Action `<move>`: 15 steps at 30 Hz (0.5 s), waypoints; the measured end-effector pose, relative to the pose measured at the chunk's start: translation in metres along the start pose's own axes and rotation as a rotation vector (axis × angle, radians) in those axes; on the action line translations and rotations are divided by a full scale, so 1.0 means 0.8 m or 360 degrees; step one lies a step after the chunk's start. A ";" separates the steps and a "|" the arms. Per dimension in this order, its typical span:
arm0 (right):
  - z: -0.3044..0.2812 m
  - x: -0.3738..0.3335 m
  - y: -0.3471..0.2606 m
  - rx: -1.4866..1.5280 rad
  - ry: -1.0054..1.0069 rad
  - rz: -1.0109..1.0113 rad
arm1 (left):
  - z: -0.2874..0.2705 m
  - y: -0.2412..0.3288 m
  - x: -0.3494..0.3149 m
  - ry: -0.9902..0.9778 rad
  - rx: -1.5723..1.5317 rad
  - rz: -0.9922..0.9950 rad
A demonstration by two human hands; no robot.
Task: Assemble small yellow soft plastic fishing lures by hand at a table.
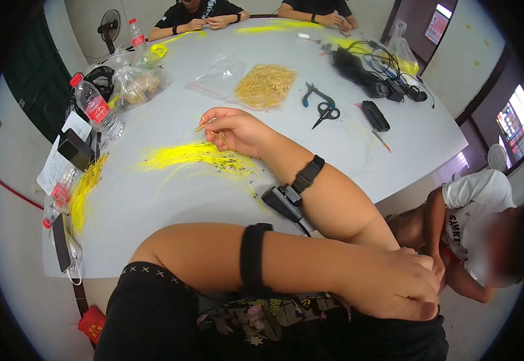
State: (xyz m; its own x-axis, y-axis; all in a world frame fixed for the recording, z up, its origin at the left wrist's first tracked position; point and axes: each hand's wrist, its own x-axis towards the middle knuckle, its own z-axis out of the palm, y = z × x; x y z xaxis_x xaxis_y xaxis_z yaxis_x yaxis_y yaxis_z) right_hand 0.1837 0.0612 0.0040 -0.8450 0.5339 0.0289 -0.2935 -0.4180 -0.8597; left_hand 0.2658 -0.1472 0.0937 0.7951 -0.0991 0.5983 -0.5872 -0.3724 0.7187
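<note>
My right hand (233,130) reaches over the table with fingertips pinched on a thin golden piece (199,128). More thin golden strands show under its curled fingers. Just below that hand lies a spread bundle of bright yellow strands (193,155) with small dark bits along its right part. Beyond the hand is a see-through zip bag of small golden pieces (266,86). My left arm crosses in front of my body. My left hand (407,283) is closed beside my right elbow, fingers curled, their tips hidden; I cannot see what they hold, if anything.
Black scissors (325,114) and blue-handled pliers (317,96) lie beyond my right forearm. Tangled black cables (370,69) sit at the far right. At left are a water bottle (96,107) and another yellow bundle (86,189). Two people work across; another person (478,192) sits at right.
</note>
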 end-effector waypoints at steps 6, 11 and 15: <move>0.003 -0.002 -0.002 -0.0012 0.0036 -0.0004 | -0.005 0.008 -0.036 0.0036 0.0137 -0.0017; 0.005 -0.001 0.000 -0.0002 0.0015 0.0011 | -0.001 0.012 -0.062 0.0057 0.0173 0.0003; 0.007 -0.001 0.002 -0.0010 0.0035 0.0029 | -0.001 0.022 -0.065 0.0139 0.0264 -0.0017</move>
State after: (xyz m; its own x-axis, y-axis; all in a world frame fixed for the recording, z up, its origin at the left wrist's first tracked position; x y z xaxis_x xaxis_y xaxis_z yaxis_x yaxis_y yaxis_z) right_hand 0.1817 0.0560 0.0056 -0.8402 0.5423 0.0019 -0.2752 -0.4233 -0.8632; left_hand 0.2138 -0.1482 0.0755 0.7806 -0.0164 0.6248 -0.5400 -0.5210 0.6610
